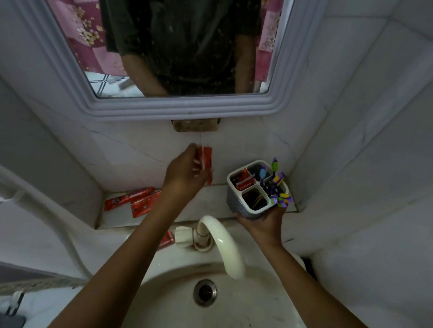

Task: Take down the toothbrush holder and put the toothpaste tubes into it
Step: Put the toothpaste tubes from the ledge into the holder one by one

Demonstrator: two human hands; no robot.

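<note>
Two hands are raised above the sink (pixel 265 314). The holder (pixel 255 191) is cupped from below by the right hand (pixel 262 222), its fingers curled round the base and one fingertip showing at the right side; it is kept upright, off the ledge (pixel 190 210), near the right corner of the tiled wall. Four compartments are seen in it: a red tube (pixel 243 181) is lodged in the rear left one, dark items fill the front one, and purple toothbrushes (pixel 278 186) stand out of the right ones. A red tube (pixel 205 159) is gripped upright by the left hand (pixel 187 173), fingers closed about it, in front of the wall below the mirror (pixel 181 44), well left of the holder. More red tubes (pixel 133 201) lie flat on the ledge's left end, and another red one (pixel 167 239) is partly hidden by the left forearm beside the tap (pixel 221 242). A torso in a dark shirt is reflected in the mirror.
</note>
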